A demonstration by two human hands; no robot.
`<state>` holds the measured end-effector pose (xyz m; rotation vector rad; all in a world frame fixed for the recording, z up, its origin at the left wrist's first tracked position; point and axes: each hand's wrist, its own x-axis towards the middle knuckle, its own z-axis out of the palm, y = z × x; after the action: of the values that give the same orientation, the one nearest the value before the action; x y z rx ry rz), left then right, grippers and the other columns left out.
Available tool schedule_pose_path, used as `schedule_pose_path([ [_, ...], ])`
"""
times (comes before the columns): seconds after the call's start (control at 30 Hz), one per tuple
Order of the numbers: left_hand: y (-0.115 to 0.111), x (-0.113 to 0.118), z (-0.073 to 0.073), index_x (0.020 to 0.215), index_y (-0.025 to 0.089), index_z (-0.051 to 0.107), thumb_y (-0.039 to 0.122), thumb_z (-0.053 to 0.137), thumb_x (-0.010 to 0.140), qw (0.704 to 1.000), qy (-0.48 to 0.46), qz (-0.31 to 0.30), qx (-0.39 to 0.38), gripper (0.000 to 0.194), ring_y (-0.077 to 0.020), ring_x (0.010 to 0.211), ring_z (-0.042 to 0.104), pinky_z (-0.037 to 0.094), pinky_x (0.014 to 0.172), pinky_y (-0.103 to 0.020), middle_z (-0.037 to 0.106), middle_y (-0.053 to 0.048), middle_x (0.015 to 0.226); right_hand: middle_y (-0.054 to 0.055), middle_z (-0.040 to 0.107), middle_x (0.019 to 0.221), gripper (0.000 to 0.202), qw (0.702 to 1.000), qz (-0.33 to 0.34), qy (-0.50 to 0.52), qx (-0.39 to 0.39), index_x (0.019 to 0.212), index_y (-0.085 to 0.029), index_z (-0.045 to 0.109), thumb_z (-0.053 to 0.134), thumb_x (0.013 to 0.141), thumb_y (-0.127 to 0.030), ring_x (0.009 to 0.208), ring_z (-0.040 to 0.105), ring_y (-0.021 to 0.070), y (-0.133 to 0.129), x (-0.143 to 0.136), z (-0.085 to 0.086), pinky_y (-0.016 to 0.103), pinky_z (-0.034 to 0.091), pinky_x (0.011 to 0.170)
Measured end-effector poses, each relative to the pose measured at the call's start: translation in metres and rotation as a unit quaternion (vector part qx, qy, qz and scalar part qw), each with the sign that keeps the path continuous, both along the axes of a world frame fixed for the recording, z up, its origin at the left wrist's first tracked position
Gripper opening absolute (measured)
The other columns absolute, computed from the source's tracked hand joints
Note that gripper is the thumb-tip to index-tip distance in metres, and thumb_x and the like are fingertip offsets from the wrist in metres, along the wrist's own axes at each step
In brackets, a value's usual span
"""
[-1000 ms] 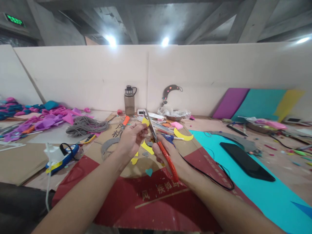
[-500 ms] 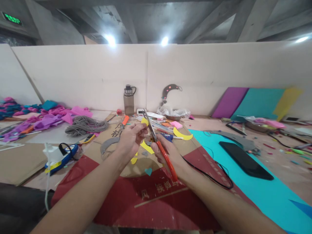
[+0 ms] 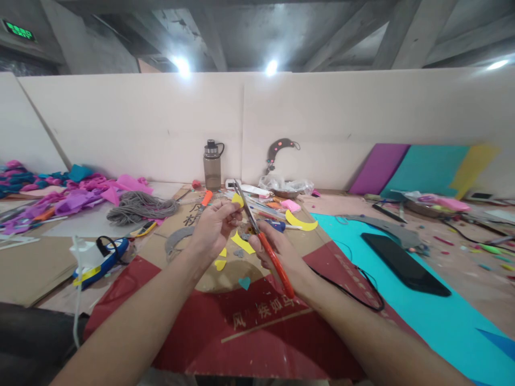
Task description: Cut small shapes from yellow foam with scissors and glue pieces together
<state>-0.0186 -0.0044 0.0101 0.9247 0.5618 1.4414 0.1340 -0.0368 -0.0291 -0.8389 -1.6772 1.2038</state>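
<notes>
Between the fingertips of my left hand (image 3: 217,228) is a small yellow felt-like piece (image 3: 237,200), pinched and partly hidden by the fingers. My right hand (image 3: 281,252) is wrapped round orange-handled scissors (image 3: 274,262), whose blades point up and away, right beside the yellow piece. Below the hands, on the cardboard, lie a teal heart (image 3: 244,282), a yellow heart (image 3: 220,265), a small grey piece (image 3: 238,253) and a yellow strip (image 3: 245,244). A yellow crescent (image 3: 301,221) rests past my right hand.
A red-printed cardboard sheet (image 3: 189,332) covers the table's front. To the right, a black phone (image 3: 404,262) lies on a turquoise sheet (image 3: 454,321). Grey cord (image 3: 140,208), a power strip (image 3: 108,262) and purple scraps (image 3: 80,199) are at left. A bottle (image 3: 212,166) stands by the wall.
The yellow piece has turned slightly in my left fingers, and a little more of it shows beside the blades. Both hands stay in nearly the same place.
</notes>
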Motion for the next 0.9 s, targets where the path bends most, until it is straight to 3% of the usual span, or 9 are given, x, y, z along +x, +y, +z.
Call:
schedule_pose_path([
  [0.23,0.001,-0.005,0.005,0.059,0.011,0.060,0.014,0.075,0.061,1.000,0.024,-0.008,-0.004,0.015,-0.0049,0.054,0.047,0.036,0.050,-0.018,0.054,0.001,0.058,-0.007,0.034,0.064,0.026,1.000,0.008,-0.002,-0.002,0.094,-0.022,0.050,0.063,0.082,-0.041,0.051,0.028,0.0072,-0.001,0.000,0.005,0.020,0.026,0.046],
  [0.43,0.002,-0.015,0.012,0.062,0.010,0.064,0.014,0.075,0.060,0.997,0.073,-0.013,-0.013,0.012,-0.0062,0.056,0.053,0.037,0.051,-0.017,0.060,-0.002,0.060,-0.005,0.035,0.066,0.029,0.999,0.004,-0.042,0.017,0.087,-0.021,0.049,0.055,0.086,-0.049,0.055,0.031,0.0077,-0.003,0.004,0.014,0.020,0.026,0.047],
  [0.57,0.006,-0.022,0.014,0.061,0.010,0.065,0.015,0.075,0.060,0.994,0.108,-0.027,-0.006,0.011,-0.0072,0.056,0.055,0.040,0.054,-0.018,0.063,-0.004,0.061,-0.005,0.035,0.066,0.030,0.998,0.007,-0.057,0.026,0.092,-0.020,0.054,0.056,0.086,-0.049,0.054,0.029,0.0073,-0.004,0.008,0.020,0.020,0.025,0.045],
  [0.9,0.006,-0.028,0.017,0.059,0.012,0.065,0.017,0.075,0.061,0.987,0.153,-0.037,0.020,0.011,-0.0071,0.053,0.053,0.041,0.054,-0.019,0.060,-0.002,0.057,-0.004,0.039,0.066,0.030,0.996,0.042,-0.077,0.034,0.091,-0.020,0.054,0.055,0.086,-0.049,0.054,0.032,0.0078,-0.004,0.012,0.027,0.020,0.029,0.045],
])
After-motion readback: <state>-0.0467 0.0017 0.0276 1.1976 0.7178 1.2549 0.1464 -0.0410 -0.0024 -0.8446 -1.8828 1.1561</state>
